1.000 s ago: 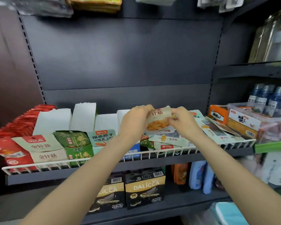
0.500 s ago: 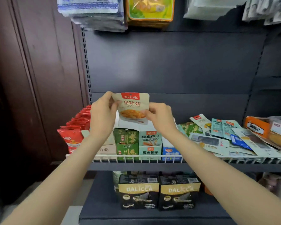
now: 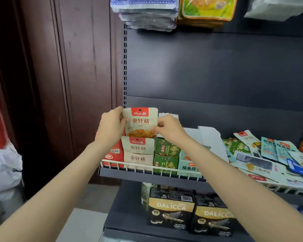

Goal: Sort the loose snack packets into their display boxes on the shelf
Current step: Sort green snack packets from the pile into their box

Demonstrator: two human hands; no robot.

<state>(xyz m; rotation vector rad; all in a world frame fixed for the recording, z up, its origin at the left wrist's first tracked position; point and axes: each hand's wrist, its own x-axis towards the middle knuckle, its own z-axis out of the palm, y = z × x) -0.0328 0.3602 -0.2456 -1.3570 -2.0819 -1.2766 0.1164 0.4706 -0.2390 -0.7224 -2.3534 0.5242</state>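
Beige foil with a red header marks the mushroom packet point(image 3: 140, 122), which is being held upright directly above the beige display box point(image 3: 138, 152) that is carrying the same print. The left hand point(image 3: 110, 125) is pinching the packet's left edge and the right hand point(image 3: 168, 127) is pinching its right edge; neither is hanging free. The packet's lower edge is sitting just at or behind the packets already standing in that box; whether it is touching them cannot be told. Judged risks: because the film is thin and flexible, the lower edge is likely to buckle or catch on the tops of the standing packets if it is being pushed down without a gap being opened; an uneven release is likely to let it tip forward over the white wire rail point(image 3: 147, 169) just in front of the box. To the right of the beige box, the green display box point(image 3: 166, 156) is standing touching or nearly touching it, so a drift that way is risking a mis-sort. To its left, a red box point(image 3: 113, 154) is closing that side in. Open room is lying above and behind the beige box, up to the dark back panel point(image 3: 217, 70). Well to the right of the beige box, the loose packet pile point(image 3: 269, 158) is awaiting sorting.
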